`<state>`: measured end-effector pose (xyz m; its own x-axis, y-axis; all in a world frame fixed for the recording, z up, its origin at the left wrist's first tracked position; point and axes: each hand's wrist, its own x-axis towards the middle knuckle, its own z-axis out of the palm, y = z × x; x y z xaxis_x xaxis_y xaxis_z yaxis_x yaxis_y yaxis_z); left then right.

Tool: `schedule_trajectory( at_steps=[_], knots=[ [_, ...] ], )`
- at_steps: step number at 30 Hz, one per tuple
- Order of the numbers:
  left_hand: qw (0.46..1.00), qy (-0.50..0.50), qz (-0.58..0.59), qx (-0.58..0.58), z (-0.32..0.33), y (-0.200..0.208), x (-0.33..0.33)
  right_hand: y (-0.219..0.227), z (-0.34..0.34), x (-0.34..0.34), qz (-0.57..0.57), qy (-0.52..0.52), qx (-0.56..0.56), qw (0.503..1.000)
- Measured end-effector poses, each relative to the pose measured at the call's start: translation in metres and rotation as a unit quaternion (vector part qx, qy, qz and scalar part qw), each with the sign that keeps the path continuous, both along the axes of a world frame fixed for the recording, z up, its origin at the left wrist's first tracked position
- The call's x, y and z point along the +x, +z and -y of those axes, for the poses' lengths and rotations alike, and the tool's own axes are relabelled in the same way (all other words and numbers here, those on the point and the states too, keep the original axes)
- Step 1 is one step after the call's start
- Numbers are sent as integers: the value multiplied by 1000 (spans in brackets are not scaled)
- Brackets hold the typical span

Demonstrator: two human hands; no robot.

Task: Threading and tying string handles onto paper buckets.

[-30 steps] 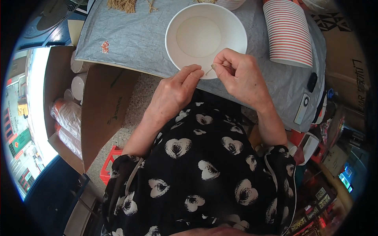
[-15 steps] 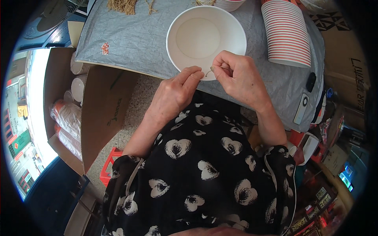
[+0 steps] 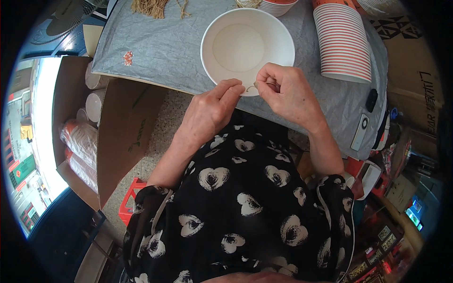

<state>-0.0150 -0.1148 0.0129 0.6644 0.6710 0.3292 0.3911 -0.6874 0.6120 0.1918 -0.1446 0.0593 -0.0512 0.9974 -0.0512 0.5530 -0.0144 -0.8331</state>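
Over the near rim of a large white paper bowl (image 3: 238,45), a thin brown strand (image 3: 250,88) curves between my two hands. My left hand (image 3: 214,106) is closed, its thumb and fingers pinching near one end of the strand. Another part of it is pinched between the thumb and forefinger of my right hand (image 3: 285,94), whose other fingers are curled in. Exactly how each fingertip grips it is partly hidden. Inside, the bowl shows only its white base and wall. A bundle of tan strands (image 3: 150,6) lies at the far left of the table.
A grey sheet covers the table (image 3: 160,52). Small red-and-white bits (image 3: 128,58) lie at left. Nested paper cups (image 3: 342,42), a black object (image 3: 371,100) and a white device (image 3: 361,131) are at right. A cardboard box (image 3: 125,132) of wrapped cups stands left, by a red stool (image 3: 130,200).
The strand between my fingertips bends into a rounder curve. Both hands stay nearly in place, and the view has shifted very slightly.
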Motion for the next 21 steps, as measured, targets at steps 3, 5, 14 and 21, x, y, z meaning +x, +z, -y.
schedule_trajectory(
  at_steps=[3,5,14,21],
  knots=[
    [1000,1,4,0,0,0,0,2,0,1,-7,-2,-8,1000],
    [1000,3,9,-5,-1,0,1,3,-1,2,-16,-2,-25,1000],
    [1000,3,10,-4,-1,-1,1,4,-2,2,-21,-10,-27,999],
    [1000,3,4,-9,-1,0,1,3,-2,3,-17,-7,-32,999]
  ],
)
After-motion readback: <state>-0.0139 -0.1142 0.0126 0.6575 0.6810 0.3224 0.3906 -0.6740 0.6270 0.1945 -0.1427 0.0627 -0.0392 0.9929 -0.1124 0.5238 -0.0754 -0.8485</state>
